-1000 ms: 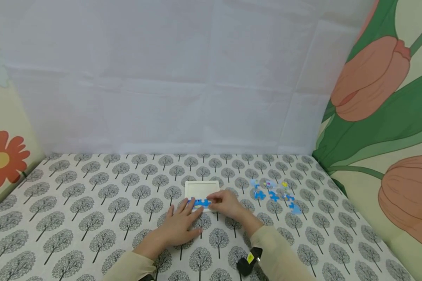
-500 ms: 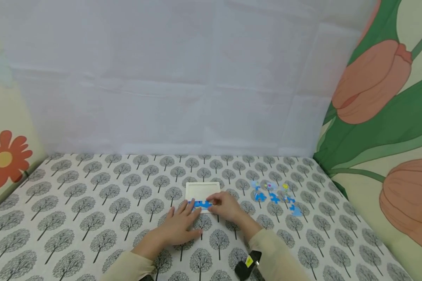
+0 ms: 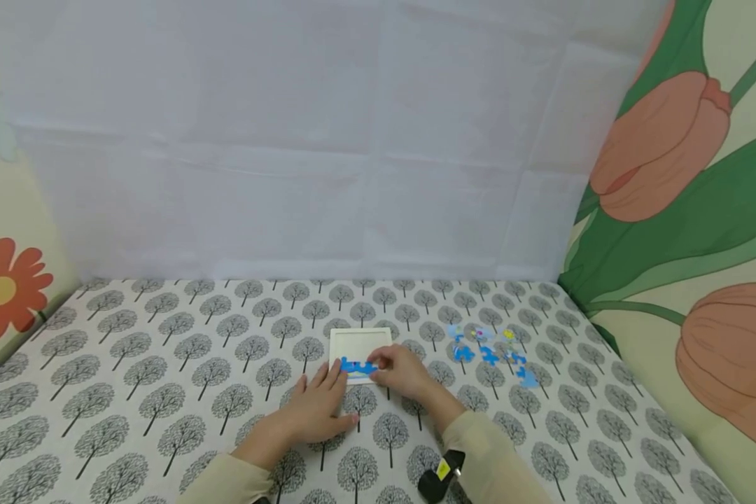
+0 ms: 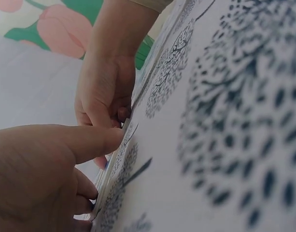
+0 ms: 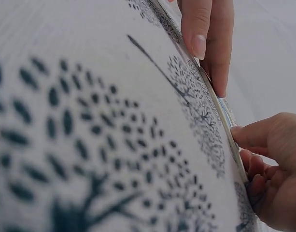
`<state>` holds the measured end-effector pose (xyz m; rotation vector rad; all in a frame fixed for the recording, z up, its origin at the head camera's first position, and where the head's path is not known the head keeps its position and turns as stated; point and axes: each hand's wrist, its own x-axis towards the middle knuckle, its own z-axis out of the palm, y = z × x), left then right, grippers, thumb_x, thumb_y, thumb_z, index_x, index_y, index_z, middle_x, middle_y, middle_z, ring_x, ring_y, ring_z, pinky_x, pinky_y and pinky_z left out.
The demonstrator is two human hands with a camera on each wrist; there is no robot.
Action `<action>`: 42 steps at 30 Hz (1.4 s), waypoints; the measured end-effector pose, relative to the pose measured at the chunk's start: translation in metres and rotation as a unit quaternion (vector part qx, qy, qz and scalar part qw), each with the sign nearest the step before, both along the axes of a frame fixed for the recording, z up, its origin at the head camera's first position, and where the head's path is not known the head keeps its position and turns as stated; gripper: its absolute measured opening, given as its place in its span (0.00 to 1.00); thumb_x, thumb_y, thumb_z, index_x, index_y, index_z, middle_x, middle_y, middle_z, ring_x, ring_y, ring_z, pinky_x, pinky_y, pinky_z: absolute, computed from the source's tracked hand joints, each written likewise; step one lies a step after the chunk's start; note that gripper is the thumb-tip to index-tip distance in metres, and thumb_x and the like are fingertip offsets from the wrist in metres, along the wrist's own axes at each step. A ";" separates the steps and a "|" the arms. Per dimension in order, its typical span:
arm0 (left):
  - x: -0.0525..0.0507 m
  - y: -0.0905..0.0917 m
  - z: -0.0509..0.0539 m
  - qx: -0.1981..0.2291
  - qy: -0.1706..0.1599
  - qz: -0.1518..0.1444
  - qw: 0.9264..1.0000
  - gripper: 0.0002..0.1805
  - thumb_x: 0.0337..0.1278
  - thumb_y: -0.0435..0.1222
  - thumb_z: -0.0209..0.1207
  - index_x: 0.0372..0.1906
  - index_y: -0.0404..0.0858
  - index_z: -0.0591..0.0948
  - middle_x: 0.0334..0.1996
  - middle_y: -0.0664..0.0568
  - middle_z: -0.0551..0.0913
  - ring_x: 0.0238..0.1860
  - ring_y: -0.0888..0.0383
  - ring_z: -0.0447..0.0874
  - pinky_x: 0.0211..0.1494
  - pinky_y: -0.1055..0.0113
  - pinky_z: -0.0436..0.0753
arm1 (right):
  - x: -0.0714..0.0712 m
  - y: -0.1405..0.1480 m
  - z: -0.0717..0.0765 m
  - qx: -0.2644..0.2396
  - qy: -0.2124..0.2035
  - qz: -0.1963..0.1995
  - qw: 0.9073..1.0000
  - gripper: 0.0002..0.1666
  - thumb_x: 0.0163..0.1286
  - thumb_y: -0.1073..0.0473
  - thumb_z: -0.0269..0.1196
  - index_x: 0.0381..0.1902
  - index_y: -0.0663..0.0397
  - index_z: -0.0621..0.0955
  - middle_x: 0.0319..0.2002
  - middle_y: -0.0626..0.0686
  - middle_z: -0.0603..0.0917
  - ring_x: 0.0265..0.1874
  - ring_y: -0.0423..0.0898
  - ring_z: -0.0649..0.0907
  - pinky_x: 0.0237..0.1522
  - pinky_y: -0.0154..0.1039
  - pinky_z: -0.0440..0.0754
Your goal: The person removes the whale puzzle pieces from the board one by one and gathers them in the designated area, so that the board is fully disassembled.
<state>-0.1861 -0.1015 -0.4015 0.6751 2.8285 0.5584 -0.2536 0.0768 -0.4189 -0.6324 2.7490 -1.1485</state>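
A white rectangular puzzle frame (image 3: 360, 341) lies on the table, with a row of joined blue puzzle pieces (image 3: 355, 367) along its near edge. My left hand (image 3: 318, 409) rests with spread, straight fingers at the frame's near left corner, its fingertips touching the left end of the row. At the right end, my right hand (image 3: 405, 371) has thumb and index finger curled in a pinch at a blue puzzle piece, mostly hidden under the fingers. In the right wrist view, the right thumb (image 5: 251, 134) touches the frame's edge (image 5: 228, 126).
Several loose blue puzzle pieces (image 3: 489, 355) lie scattered to the right of the frame, one with a yellow patch (image 3: 509, 334). A tree-patterned cloth (image 3: 183, 392) covers the table. White fabric (image 3: 290, 140) hangs behind it.
My left fingers have drawn back slightly to the left, showing more of the blue row. The right hand has stayed at the row's right end with hardly any movement.
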 end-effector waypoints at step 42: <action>0.002 -0.011 -0.005 0.000 0.032 -0.007 0.999 0.38 0.52 0.50 0.52 0.63 0.33 0.57 0.64 0.43 0.49 0.63 0.42 0.40 0.54 0.37 0.40 | 0.001 -0.001 -0.002 -0.044 -0.025 -0.039 0.998 0.10 0.51 0.64 0.62 0.34 0.51 0.78 0.27 0.45 0.72 0.25 0.42 0.69 0.28 0.35 0.68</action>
